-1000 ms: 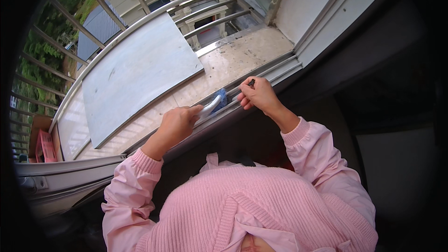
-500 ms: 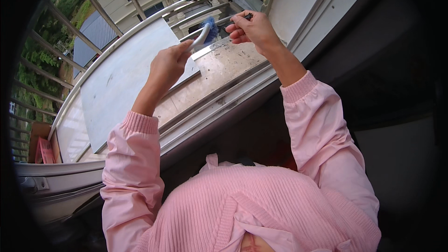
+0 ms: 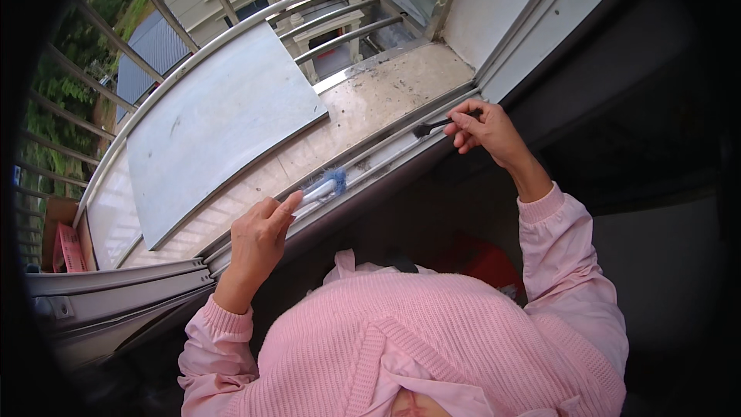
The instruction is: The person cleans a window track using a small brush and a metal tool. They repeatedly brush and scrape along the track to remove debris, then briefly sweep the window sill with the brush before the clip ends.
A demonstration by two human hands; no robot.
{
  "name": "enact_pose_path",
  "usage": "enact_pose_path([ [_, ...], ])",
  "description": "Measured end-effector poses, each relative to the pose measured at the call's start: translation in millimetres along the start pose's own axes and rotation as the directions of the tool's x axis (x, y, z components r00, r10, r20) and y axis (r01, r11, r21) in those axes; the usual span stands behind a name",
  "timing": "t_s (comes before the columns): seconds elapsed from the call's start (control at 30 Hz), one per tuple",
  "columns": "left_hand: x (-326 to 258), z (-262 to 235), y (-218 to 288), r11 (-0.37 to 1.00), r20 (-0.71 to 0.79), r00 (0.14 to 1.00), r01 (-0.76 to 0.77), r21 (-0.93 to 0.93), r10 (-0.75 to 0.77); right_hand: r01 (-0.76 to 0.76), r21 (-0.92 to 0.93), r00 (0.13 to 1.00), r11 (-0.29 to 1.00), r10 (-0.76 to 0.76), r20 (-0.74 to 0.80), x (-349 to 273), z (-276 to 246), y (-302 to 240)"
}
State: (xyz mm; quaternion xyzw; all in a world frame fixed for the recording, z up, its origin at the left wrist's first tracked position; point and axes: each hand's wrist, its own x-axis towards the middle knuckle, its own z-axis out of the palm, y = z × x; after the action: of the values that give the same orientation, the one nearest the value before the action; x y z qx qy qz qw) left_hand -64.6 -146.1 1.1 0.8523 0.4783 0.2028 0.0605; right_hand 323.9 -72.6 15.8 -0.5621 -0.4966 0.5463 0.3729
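My left hand (image 3: 261,241) is closed round the white handle of a brush with blue bristles (image 3: 335,181). Its head is over the sliding-window track (image 3: 378,159), partly smeared by motion; whether the bristles touch the track I cannot tell. Farther right, my right hand (image 3: 485,133) pinches a thin black brush (image 3: 429,127), its dark bristle tip pointing left above the same track. Dark grime shows along the track between the two brushes. Beyond it lies a pale stone sill (image 3: 386,93) speckled with dirt.
A large pale blue-grey board (image 3: 224,135) lies on the sill at the left. Metal bars (image 3: 347,38) form a cage outside. A white window frame (image 3: 532,23) rises at the right. A pink box (image 3: 71,247) stands at far left, and something red (image 3: 486,266) is below the sill.
Both hands have come back from the outer edge of the sill to the window track, each still with its brush. My right hand has also moved rightward, and the hands are farther apart.
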Motion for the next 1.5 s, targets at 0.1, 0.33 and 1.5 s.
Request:
enact_pose_path([
  [0.1,-12.9,4.9,-0.2,0.996,-0.017,0.997,-0.075,0.042,0.075,0.066,-0.094,0.996,0.993,-0.060,0.062,-5.4,-8.2,12.0],
  [0.33,-17.1,16.6,-2.0,0.998,0.050,0.997,-0.055,0.036,0.053,0.115,-0.216,0.982,0.970,-0.079,0.171,4.0,-24.5,27.4],
  [1.5,57.0,49.9,8.3,0.984,0.283,0.958,0.012,-0.175,0.039,-0.247,0.325,0.953,0.913,0.169,0.250,5.6,51.4,63.8],
])
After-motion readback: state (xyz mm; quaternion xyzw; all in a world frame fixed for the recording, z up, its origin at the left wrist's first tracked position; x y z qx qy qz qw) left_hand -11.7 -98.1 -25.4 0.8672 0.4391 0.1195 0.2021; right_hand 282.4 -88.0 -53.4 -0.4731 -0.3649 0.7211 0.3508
